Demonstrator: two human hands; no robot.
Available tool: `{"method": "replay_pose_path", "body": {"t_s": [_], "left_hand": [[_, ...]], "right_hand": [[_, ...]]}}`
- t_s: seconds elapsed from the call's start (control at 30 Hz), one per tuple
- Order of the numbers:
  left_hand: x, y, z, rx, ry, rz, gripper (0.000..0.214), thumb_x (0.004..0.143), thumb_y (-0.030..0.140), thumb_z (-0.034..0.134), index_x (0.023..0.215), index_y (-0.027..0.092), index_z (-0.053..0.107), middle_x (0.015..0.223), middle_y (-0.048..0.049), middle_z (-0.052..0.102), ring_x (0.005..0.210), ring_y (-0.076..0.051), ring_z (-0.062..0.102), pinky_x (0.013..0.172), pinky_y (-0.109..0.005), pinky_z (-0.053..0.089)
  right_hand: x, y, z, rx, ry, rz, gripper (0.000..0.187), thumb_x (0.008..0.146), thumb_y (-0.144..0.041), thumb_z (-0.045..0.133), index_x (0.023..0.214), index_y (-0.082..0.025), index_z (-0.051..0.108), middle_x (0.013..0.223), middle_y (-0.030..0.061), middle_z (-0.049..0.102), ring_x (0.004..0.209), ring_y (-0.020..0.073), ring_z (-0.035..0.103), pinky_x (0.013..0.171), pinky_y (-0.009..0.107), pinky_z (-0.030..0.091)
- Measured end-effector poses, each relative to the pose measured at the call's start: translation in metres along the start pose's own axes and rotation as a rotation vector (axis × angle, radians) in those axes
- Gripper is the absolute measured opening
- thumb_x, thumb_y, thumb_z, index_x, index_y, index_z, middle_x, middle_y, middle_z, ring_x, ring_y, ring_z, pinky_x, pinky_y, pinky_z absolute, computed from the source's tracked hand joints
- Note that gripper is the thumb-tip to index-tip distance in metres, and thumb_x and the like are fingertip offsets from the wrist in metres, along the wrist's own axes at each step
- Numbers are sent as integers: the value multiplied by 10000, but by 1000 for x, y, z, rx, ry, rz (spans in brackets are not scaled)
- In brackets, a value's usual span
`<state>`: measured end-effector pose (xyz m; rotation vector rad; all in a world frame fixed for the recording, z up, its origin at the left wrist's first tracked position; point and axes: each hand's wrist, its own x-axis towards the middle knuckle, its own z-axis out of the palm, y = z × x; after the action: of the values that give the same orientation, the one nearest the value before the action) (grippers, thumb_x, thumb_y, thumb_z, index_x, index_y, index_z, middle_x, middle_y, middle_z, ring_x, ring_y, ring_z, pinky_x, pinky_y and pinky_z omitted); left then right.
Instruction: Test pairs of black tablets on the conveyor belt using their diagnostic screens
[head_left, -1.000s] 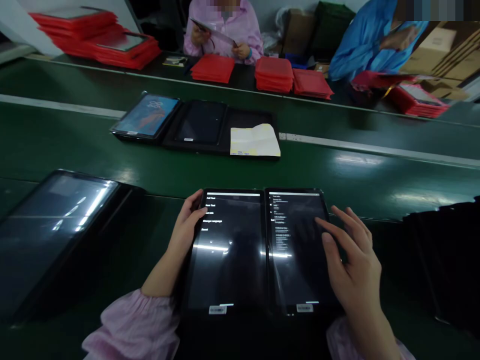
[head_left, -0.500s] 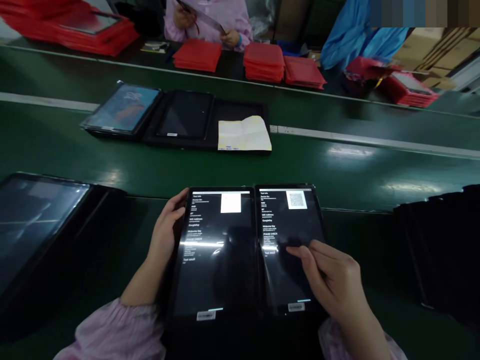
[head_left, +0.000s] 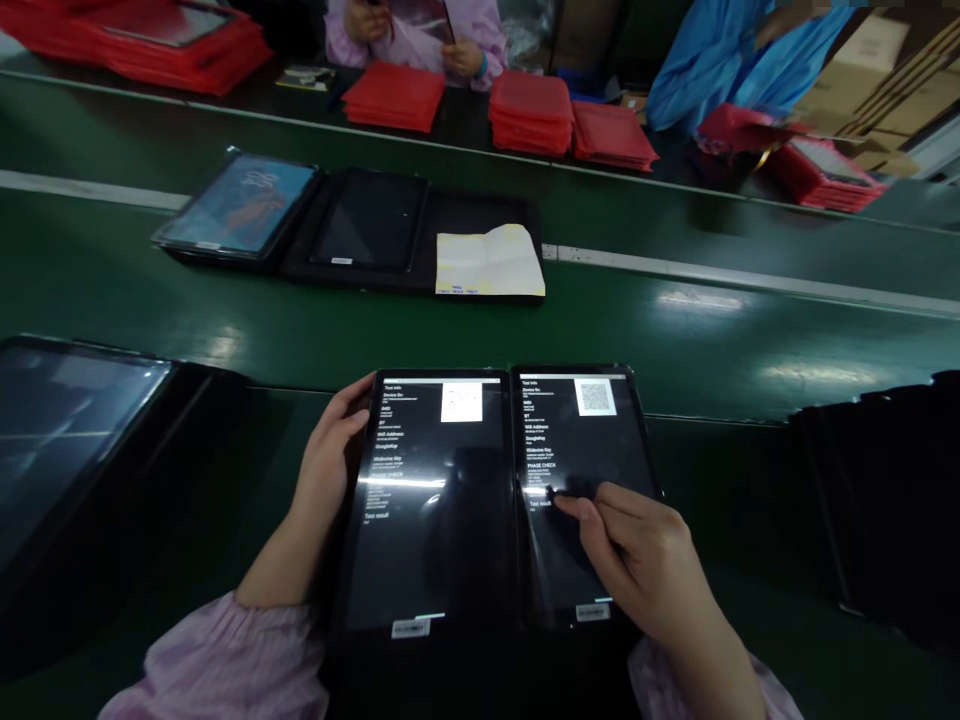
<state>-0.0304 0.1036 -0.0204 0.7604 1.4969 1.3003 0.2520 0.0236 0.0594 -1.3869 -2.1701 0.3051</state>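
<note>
Two black tablets lie side by side in front of me, both showing white text and a QR code. My left hand [head_left: 328, 455] grips the left edge of the left tablet [head_left: 427, 500], thumb on its bezel. My right hand [head_left: 637, 560] rests over the right tablet [head_left: 581, 450], fingers curled with the index fingertip touching the screen by the lower text lines.
A dark tablet [head_left: 67, 420] lies at the left and black cases [head_left: 885, 500] at the right. On the green conveyor [head_left: 712, 330] sit a lit tablet [head_left: 236, 200], a dark tablet [head_left: 371, 220] and a yellowish paper [head_left: 487, 260]. Red sleeves [head_left: 536, 120] and two people stand beyond.
Both screens switched from a menu list to an info page with QR codes. My right hand drew back from spread fingers to a curled pointing finger lower on the right screen.
</note>
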Motion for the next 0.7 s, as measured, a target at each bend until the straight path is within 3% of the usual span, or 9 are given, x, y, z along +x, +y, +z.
{"method": "replay_pose_path", "body": {"t_s": [0.1, 0.17, 0.4, 0.53, 0.7], "left_hand": [[0, -1, -1, -14, -6, -13, 477, 732, 432, 738, 1175, 256, 742, 1283, -77, 787, 1371, -384, 636, 1160, -496, 522], [0, -2, -1, -11, -4, -9, 484, 729, 433, 740, 1177, 251, 745, 1291, -83, 781, 1387, -389, 620, 1151, -491, 529], [6, -7, -2, 5, -10, 80, 498, 718, 440, 715, 1164, 219, 738, 1276, -106, 779, 1360, -396, 627, 1115, -514, 546], [11, -11, -5, -8, -62, 108, 479, 737, 398, 697, 1182, 221, 716, 1306, -106, 774, 1335, -370, 647, 1131, -508, 528], [13, -16, -9, -36, -121, 136, 502, 769, 380, 698, 1244, 220, 686, 1355, -116, 749, 1376, -369, 621, 1138, -520, 524]], "right_hand": [[1, -3, 2, -37, -23, 33, 456, 1145, -239, 382, 1208, -76, 802, 638, -6, 566, 513, 107, 572, 432, 207, 454], [3, -5, 3, -76, -29, 39, 511, 1159, -281, 323, 1292, -81, 774, 717, 31, 609, 598, 130, 631, 476, 220, 507], [11, -12, 15, -116, -55, -25, 548, 1164, -327, 299, 1288, -104, 784, 779, 65, 604, 707, 178, 655, 567, 292, 597], [14, -12, 20, -146, -74, -60, 530, 1161, -309, 319, 1272, -98, 792, 758, 66, 606, 685, 175, 644, 548, 281, 587], [17, -8, 11, -200, -73, -49, 558, 1162, -308, 326, 1136, -95, 841, 686, 44, 584, 606, 154, 641, 495, 249, 544]]}}
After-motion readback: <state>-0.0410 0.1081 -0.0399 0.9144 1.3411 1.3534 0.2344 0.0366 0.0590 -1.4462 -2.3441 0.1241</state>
